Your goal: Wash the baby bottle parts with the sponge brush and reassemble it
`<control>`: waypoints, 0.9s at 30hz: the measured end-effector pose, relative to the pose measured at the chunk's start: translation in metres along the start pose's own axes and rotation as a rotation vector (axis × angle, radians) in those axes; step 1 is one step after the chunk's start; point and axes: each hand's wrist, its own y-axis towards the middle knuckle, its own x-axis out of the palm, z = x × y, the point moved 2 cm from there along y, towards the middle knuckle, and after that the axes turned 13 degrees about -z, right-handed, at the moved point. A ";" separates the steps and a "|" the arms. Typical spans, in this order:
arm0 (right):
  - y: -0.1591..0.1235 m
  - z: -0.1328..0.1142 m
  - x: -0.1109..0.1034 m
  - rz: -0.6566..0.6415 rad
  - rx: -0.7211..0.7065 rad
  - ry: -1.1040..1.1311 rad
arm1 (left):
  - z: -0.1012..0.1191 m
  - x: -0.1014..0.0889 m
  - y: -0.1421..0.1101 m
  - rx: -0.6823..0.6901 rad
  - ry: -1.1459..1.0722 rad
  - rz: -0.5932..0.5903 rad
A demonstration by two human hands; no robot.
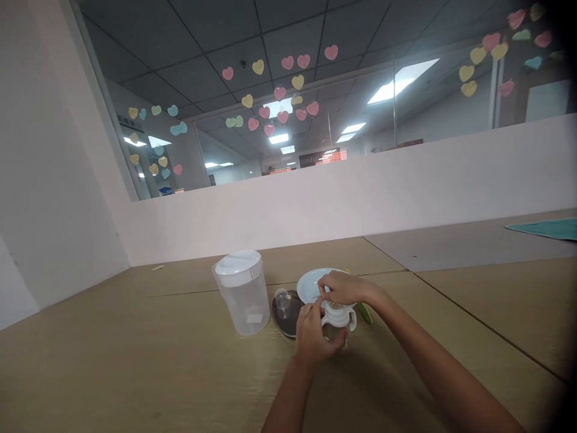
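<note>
A baby bottle (pixel 337 317) with a white collar and white side handles stands low in the middle of the view. My left hand (pixel 311 337) is closed around its left side, with the thumb across the front of the clear body. Over the bottle's top is my right hand (pixel 341 288), its fingers pinched together close to my left fingertips. Whatever sits between those right fingers is hidden. Just left of the hands, a small clear dome-shaped cap (pixel 282 299) rests on a dark round plate (pixel 288 325). Behind the hands lies a pale blue plate (pixel 311 282), partly covered by them.
A clear plastic pitcher (pixel 246 300) with a white lid stands left of the dark plate. A green object (pixel 365 313) shows behind my right wrist. Teal cloth (pixel 550 228) lies far right. A wall with a window borders the table's back.
</note>
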 end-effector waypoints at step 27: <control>0.000 0.008 0.017 0.088 0.060 0.126 | 0.000 0.003 0.002 -0.050 -0.061 0.016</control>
